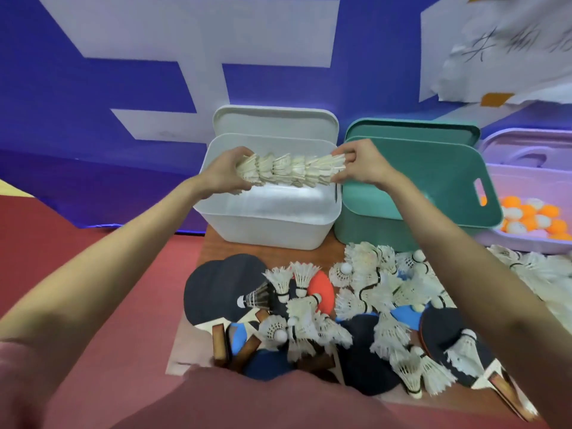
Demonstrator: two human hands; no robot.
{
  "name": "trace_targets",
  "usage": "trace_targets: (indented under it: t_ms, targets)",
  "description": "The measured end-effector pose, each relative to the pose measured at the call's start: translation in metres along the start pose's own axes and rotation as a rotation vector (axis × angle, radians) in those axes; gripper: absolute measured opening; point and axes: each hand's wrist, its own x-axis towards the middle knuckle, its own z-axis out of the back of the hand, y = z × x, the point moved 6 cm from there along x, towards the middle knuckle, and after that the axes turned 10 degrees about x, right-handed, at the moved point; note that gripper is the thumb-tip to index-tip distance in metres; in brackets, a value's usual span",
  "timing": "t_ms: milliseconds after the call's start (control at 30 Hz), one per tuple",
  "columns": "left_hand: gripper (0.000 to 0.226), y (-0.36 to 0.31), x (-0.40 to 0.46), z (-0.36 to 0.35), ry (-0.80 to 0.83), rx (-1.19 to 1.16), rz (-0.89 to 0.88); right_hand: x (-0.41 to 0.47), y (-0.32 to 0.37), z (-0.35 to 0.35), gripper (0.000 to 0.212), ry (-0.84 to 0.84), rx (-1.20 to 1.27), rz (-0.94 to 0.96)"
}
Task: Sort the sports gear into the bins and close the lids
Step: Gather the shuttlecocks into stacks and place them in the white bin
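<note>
While I hold the nested row of cream feather shuttlecocks level above the open white plastic bin, my left hand curls round its nine o'clock end and my right hand pinches the three o'clock end between thumb and fingertips. That bin's white lid stands propped behind it at twelve o'clock. Just beside it at three o'clock sits the teal plastic bin, its teal lid leaning behind — and further toward three o'clock a lilac plastic bin holds orange and white table-tennis balls. At six o'clock from the bins, on the brown wooden board, lies a heap of loose white feather shuttlecocks mixed over black, red and blue table-tennis paddles. Around the board spreads red flooring; a blue and white wall banner rises behind everything.
</note>
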Motion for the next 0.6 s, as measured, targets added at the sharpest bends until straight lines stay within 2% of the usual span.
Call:
trace_targets:
  t_ms: [100, 233, 400, 600]
  targets:
    - [0.056, 0.012, 0.028, -0.005, 0.06, 0.086, 0.003, 0.02, -0.005, -0.006, 0.052, 0.01, -0.088, -0.029]
    - [0.057, 0.031, 0.058, -0.016, 0.133, 0.205, 0.014, 0.043, -0.007, -0.022, 0.051, 0.04, -0.347, -0.019]
    - [0.057, 0.055, 0.083, -0.041, 0.333, 0.329, 0.023, 0.062, -0.03, -0.049, 0.048, 0.155, -0.607, -0.092]
    - [0.068, 0.08, 0.111, -0.065, 0.427, 0.413, 0.088, 0.074, -0.034, -0.09, 0.024, 0.291, -1.002, -0.057]
